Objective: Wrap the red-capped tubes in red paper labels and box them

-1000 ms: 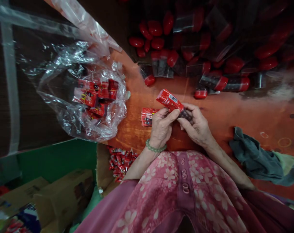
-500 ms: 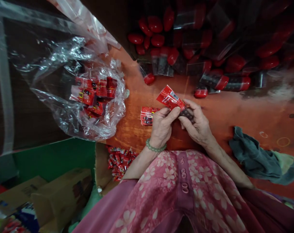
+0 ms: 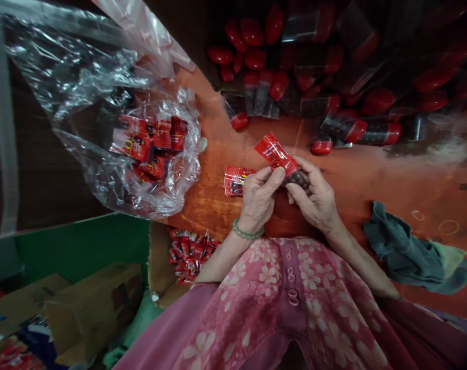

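Between both hands is a red printed plastic wrapper (image 3: 279, 152) over one end of a small clear bottle (image 3: 298, 179) filled with dark round pieces. My left hand (image 3: 257, 199), wearing a green bead bracelet, pinches the wrapper's lower edge between thumb and fingers. The bottle's lower part lies in my right hand (image 3: 317, 198), thumb underneath and fingers over the far side. A stack of flat red wrappers (image 3: 233, 181) rests on the table just left of my left hand, partly covered by it.
Red-capped bottles (image 3: 343, 126) lie heaped along the table's far side. At left, a clear plastic bag (image 3: 141, 203) holds red packets. A cardboard box (image 3: 160, 257) of wrapped pieces (image 3: 189, 257) sits below the table's left edge. A dark cloth (image 3: 395, 246) lies at right.
The wrapper has turned in the hands, so its barcode no longer shows and a printed red side faces up. It now covers more of the bottle. Both hands keep their grip.
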{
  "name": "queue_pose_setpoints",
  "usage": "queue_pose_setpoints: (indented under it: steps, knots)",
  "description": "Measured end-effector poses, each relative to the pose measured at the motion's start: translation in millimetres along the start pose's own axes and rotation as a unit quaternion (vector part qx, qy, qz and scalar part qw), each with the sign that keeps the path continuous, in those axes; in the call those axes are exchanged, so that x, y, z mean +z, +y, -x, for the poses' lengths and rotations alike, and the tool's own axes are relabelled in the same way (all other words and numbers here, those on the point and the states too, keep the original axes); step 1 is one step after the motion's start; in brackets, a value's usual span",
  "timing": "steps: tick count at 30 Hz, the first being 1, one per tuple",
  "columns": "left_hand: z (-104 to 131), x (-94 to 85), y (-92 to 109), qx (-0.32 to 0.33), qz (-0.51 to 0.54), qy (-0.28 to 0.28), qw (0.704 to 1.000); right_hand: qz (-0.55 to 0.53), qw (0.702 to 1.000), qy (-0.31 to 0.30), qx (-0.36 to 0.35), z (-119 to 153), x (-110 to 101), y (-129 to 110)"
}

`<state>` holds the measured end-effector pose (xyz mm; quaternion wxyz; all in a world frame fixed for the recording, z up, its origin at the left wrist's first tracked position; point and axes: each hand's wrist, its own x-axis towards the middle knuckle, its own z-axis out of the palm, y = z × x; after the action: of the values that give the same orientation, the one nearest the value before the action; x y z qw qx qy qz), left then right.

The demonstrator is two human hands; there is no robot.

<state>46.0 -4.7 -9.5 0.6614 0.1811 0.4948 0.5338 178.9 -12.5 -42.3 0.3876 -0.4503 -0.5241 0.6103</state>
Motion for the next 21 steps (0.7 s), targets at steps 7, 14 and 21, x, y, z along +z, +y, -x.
queue_pose_setpoints:
  steps: [7,14,21]
  knots:
    - [4.8,6.5,-1.2,-0.021,0.012,-0.019,1.0,-0.077,0.997,0.011,-0.013,-2.5,2.4,-3.2]
    - [0.8,4.2,2.5,-0.001,0.068,0.025,0.997,0.147,0.976,0.043,-0.152,-2.1,0.3,-2.8]
    - [2.6,1.2,0.2,0.003,0.057,0.006,0.998,0.156,0.979,0.01,-0.131,-0.9,-2.8,-5.8]
